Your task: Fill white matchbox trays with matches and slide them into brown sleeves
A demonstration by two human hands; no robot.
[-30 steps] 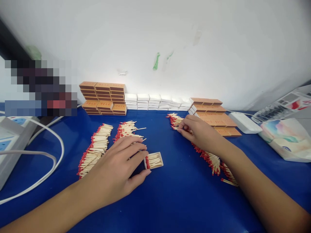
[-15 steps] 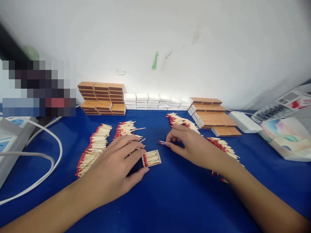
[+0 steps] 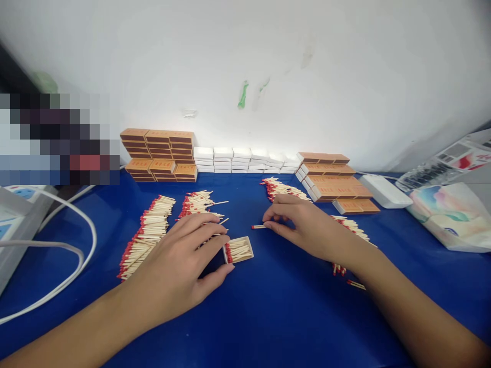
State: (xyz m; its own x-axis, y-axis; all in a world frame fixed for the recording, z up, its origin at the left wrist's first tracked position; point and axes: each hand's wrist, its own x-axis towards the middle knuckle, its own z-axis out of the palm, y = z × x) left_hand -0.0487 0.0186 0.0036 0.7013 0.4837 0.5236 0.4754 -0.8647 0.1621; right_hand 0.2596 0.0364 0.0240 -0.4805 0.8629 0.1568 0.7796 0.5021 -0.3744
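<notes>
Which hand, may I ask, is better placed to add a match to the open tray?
Probably the right hand: it pinches a match near the tray, while the left hand cups its left end.

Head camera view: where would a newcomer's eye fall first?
Probably the small open white cardboard tray holding red-tipped wooden matches, beside the left hand on the blue tabletop. Just beyond it to the right, the right hand pinches a loose red-tipped match. Behind, along the white wall, stacks of orange-brown cardboard boxes flank rows of small white boxes.
</notes>
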